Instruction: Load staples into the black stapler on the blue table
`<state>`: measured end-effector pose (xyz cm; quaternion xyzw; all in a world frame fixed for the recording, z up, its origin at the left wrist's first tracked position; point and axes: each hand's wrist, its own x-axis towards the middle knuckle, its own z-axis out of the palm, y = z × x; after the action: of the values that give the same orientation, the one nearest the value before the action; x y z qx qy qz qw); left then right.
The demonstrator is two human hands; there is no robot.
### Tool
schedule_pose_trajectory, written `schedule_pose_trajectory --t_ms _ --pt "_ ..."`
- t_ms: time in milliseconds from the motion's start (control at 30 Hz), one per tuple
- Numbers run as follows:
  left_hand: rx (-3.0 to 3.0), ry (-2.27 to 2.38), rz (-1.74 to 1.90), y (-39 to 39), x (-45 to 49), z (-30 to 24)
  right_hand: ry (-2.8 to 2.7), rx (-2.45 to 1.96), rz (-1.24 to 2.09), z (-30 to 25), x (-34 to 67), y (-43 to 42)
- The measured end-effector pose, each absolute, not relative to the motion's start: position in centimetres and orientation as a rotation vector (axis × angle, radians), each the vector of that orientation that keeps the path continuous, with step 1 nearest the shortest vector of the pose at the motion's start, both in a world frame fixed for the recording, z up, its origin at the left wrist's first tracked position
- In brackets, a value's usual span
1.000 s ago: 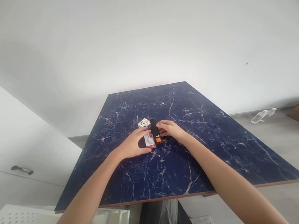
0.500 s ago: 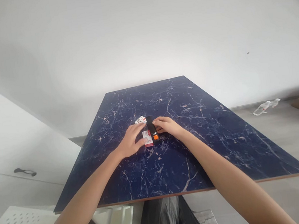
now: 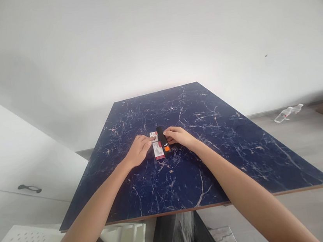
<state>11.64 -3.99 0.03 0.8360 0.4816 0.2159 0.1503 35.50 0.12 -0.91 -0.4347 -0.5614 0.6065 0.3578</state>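
Head view, hands (image 3: 178, 136) touching stapler (image 3: 163, 139), box (image 3: 158, 150)

A home room: marble-patterned table (image 3: 228, 160), white cabinet (image 3: 12, 155), plain wall (image 3: 150, 32).

We see dark blue marble-pattern tabletop (image 3: 213, 158) bare all round. Only blockers mid-table: small white-and-red cardboard box (image 3: 158, 150) touching black stapler with orange end (image 3: 163, 140). Approach open from every side.

Two bare forearms, no sleeves, bare hands
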Motion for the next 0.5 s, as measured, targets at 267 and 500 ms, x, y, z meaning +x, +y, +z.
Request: schedule_pose_trajectory --t_ms 267,500 --pt "2.346 1.405 0.496 -5.1 11.8 0.1 -1.534 -1.135 1.509 -0.9 35.7 0.2" --pt "2.315 1.322 0.357 -5.2 11.0 0.5 -1.849 -1.230 1.066 -0.2 36.3 -0.8"
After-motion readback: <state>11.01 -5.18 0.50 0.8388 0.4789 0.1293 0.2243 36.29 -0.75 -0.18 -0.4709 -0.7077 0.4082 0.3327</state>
